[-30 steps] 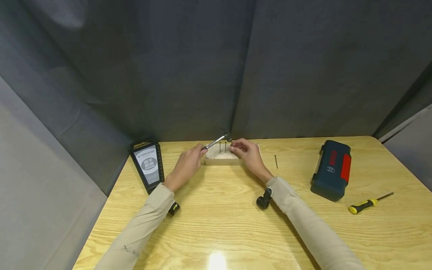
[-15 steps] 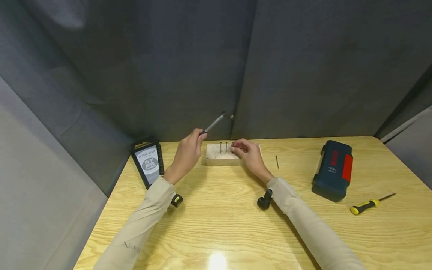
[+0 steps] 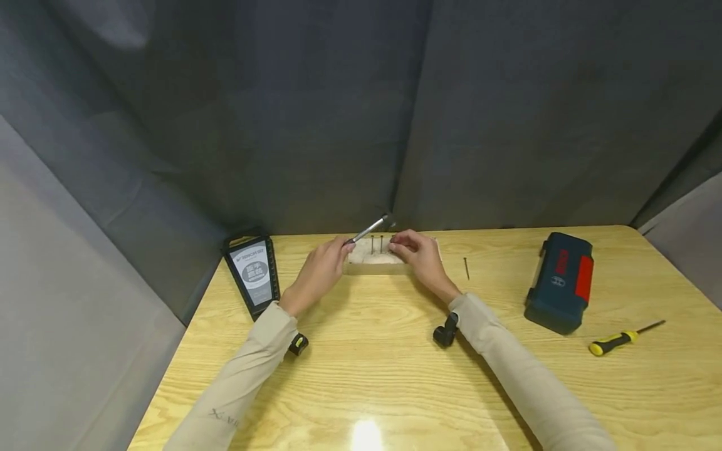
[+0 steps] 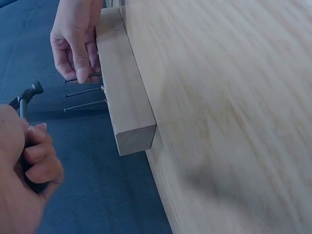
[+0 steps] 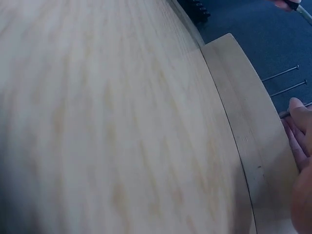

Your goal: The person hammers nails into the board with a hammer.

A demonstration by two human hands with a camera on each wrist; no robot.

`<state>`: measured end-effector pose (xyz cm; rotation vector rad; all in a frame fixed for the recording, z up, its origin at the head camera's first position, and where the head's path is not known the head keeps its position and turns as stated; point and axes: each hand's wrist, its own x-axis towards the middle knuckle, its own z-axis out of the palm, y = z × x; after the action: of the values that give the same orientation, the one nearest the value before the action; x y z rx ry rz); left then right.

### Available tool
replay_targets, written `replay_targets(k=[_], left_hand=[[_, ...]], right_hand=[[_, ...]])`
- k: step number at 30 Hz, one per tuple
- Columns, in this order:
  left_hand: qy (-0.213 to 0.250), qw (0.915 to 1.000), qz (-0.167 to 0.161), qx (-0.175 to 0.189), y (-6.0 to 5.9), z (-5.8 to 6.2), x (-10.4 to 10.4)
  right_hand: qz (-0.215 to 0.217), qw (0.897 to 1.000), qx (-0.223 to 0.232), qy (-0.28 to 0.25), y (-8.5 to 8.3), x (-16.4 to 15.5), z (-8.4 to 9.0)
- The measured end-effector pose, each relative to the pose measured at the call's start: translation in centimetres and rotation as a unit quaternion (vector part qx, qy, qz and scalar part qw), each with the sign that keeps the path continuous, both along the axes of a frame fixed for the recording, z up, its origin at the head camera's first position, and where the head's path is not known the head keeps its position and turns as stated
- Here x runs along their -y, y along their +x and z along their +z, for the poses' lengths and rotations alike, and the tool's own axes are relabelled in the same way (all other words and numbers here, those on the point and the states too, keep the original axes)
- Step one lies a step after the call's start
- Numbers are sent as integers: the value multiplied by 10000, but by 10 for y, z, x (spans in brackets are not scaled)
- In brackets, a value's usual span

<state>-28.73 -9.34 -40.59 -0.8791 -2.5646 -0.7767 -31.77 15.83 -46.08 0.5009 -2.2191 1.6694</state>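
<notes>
While the left hand (image 3: 317, 275) grips a small hammer (image 3: 369, 229) with curled fingers, the right hand (image 3: 420, 258) pinches an upright nail (image 4: 83, 77) on the wooden block (image 4: 124, 92).

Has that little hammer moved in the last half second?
Yes. The hammer in the left hand has come down toward the wooden block, its head now near the nails.

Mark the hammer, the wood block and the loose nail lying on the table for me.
hammer (image 3: 369, 229): head view, on the middle of its metal shaft.
wood block (image 4: 126, 100): left wrist view, on its long side face.
loose nail (image 3: 466, 268): head view, on the middle of its shank, right of the block.
</notes>
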Motion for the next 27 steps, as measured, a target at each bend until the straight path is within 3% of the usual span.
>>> replay_targets(k=[7,10,13,16,19,22,24,27], left_hand=[[-180,9998,-25,-10,1,-8,-4],[-263,9996,-51,-23,1,-10,-6],[-225,9997,-53,-112,0,-3,-7],[238,9983,-29,-529,-1,11,-8],[1017,9889,-53,-1085,-2,23,-9],[1455,9812,-113,-1263,-4,25,-9],[1185,9870,-151,-1073,-4,19,-8],[286,9977,-94,-608,-7,5,-6]], right_hand=[[168,9993,137,-313,-7,-3,-10],[288,9988,123,-381,-2,-3,-4],[327,9989,39,-340,7,-3,7],[306,9993,-32,-197,15,-2,17],[288,9995,-53,-83,19,-2,20],[263,9996,-51,-71,18,-1,20],[234,9997,-66,-72,18,-1,21],[160,9998,-91,-43,16,0,23]])
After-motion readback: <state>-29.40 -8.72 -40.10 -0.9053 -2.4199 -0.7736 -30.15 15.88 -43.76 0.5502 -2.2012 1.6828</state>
